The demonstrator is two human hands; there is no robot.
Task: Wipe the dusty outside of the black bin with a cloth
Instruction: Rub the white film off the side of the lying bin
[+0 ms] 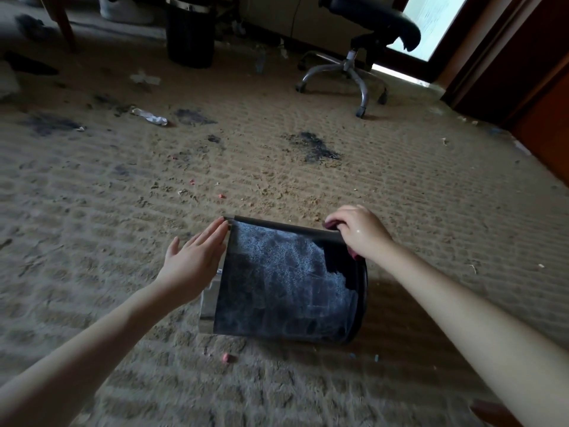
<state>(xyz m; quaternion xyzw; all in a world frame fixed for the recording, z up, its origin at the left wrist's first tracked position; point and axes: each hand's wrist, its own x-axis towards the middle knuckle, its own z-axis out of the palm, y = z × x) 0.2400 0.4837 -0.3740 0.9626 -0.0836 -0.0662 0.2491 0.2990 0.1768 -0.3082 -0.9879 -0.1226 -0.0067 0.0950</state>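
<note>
The black bin [286,285] lies on its side on the carpet, its wall coated in pale grey dust, with a silver rim band at its left end. My left hand [192,257] is flat with fingers straight and rests against the bin's upper left edge. My right hand [358,231] curls over the bin's upper right edge, fingers closed on it near the black base. No cloth shows in either hand.
The beige carpet [277,180] is littered with crumbs, dark stains [314,146] and crumpled paper [151,116]. A second black bin [189,32] stands at the back. An office chair [360,66] stands back right, beside a wooden door frame [523,72].
</note>
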